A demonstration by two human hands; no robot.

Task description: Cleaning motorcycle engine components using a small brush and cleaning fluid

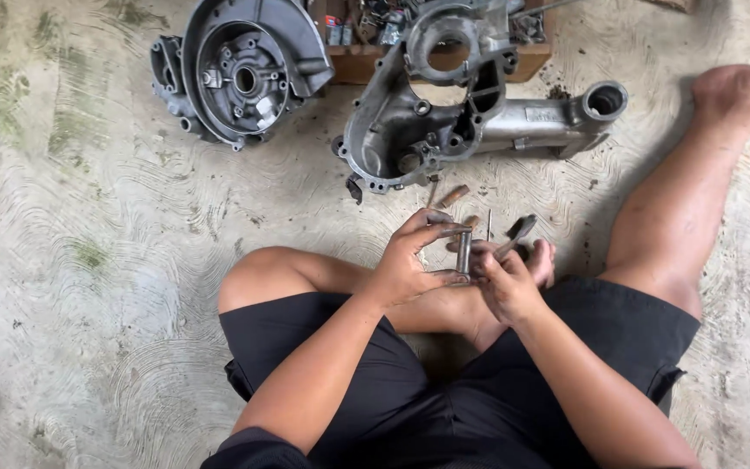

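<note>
Hands met above crossed legs: left hand (410,260) pinched a metal pin (463,252) upright; right hand (507,282), at its 3 o'clock, gripped a flat metal tool (518,233).

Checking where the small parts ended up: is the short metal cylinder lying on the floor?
No, the left hand holds the short metal cylinder upright between its fingers, above the lap, with the right hand beside it.

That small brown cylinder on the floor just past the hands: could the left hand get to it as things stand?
Probably, but not freely. The brown cylinder lies on bare concrete floor just beyond the left hand, with nothing between them. But that hand is gripping a metal pin, so it would have to let go first.
</note>
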